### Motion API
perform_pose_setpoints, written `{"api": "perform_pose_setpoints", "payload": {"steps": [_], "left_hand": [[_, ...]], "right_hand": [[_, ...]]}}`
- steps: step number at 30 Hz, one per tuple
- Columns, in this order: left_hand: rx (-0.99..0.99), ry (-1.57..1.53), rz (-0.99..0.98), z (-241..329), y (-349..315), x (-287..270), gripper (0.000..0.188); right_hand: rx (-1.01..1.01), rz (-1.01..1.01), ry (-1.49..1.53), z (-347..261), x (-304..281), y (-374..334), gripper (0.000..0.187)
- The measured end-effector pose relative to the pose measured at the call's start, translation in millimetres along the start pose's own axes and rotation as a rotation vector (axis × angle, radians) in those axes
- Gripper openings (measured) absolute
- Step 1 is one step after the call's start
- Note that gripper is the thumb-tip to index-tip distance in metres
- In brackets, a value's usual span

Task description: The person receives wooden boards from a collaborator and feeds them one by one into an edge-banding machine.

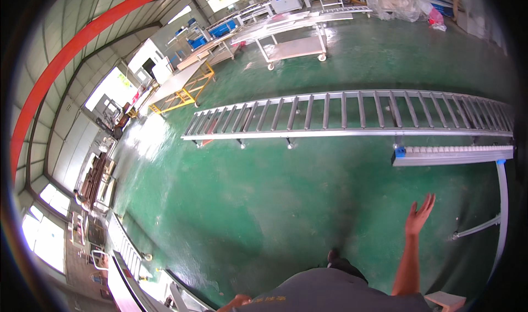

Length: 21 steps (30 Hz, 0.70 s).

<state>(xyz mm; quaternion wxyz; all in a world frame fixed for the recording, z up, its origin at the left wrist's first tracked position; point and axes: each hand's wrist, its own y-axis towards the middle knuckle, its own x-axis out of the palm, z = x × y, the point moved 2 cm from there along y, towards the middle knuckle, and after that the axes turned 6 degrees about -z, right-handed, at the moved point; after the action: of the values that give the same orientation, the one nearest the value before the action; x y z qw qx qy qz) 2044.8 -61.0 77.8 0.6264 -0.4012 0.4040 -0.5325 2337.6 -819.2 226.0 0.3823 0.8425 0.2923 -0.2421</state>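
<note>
My right hand (420, 214) is raised over the green floor at the right, fingers stretched out and holding nothing. Ahead of it, without contact, is a grey metal rail with a row of small white rollers and a blue end cap (401, 153). My left hand (240, 300) shows only in part at the lower edge, close beside my grey shirt. Its fingers are too hidden to read. A long roller conveyor (330, 131) with metal rollers crosses the floor in front of me, out of reach of both hands.
Beyond the conveyor stand a white wheeled cart (291, 49) and a yellow-framed table (183, 97). A curved metal leg (502, 213) with a brace rises at the right. At lower left are a metal frame (125, 247) on casters and a pale panel (122, 284).
</note>
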Motion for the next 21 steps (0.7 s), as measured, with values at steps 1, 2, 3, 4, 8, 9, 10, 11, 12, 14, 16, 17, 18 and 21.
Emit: {"api": "perform_pose_setpoints", "payload": {"steps": [1, 2, 3, 4, 8, 9, 10, 11, 12, 14, 16, 17, 18, 21], "left_hand": [[-0.024, 0.004, 0.019, 18, -3, 4, 0.016], [-0.038, 0.012, 0.018, 49, -3, 13, 0.016], [-0.049, 0.022, 0.005, 78, 4, 24, 0.016], [-0.051, 0.032, -0.009, 108, 16, 37, 0.015], [-0.002, 0.221, -0.141, 280, 91, 119, 0.015], [0.016, 0.287, -0.18, 326, 112, 142, 0.014], [0.035, 0.357, -0.222, 375, 132, 166, 0.014], [0.047, 0.435, -0.261, 423, 148, 191, 0.014], [0.071, 0.519, -0.29, 480, 161, 214, 0.014], [0.099, 0.643, -0.36, 573, 186, 263, 0.014], [0.084, 0.759, -0.404, 675, 208, 312, 0.014], [0.082, 0.796, -0.417, 733, 218, 338, 0.013], [0.077, 0.84, -0.41, 795, 234, 357, 0.013], [0.15, 1.117, -0.225, 991, 265, 440, 0.022]], "right_hand": [[0.026, 0.042, -0.016, 13, 18, 26, 0.06], [0.063, 0.089, -0.047, 22, 31, 48, 0.06], [0.116, 0.094, -0.08, 23, 43, 73, 0.06], [0.169, 0.106, -0.116, 26, 55, 105, 0.061], [0.197, 0.168, -0.343, 80, 113, 185, 0.066], [0.369, 0.075, -0.412, 85, 124, 193, 0.065], [0.514, 0.003, -0.425, 90, 132, 197, 0.064], [0.537, -0.008, -0.496, 89, 132, 193, 0.065], [0.573, -0.002, -0.549, 79, 134, 193, 0.066], [0.63, -0.005, -0.507, 58, 127, 200, 0.068], [0.688, -0.008, -0.486, 50, 119, 195, 0.076], [0.728, -0.021, -0.481, 46, 116, 198, 0.078], [0.769, -0.046, -0.476, 41, 110, 201, 0.081], [0.918, -0.094, -0.447, 35, 104, 227, 0.091]]}}
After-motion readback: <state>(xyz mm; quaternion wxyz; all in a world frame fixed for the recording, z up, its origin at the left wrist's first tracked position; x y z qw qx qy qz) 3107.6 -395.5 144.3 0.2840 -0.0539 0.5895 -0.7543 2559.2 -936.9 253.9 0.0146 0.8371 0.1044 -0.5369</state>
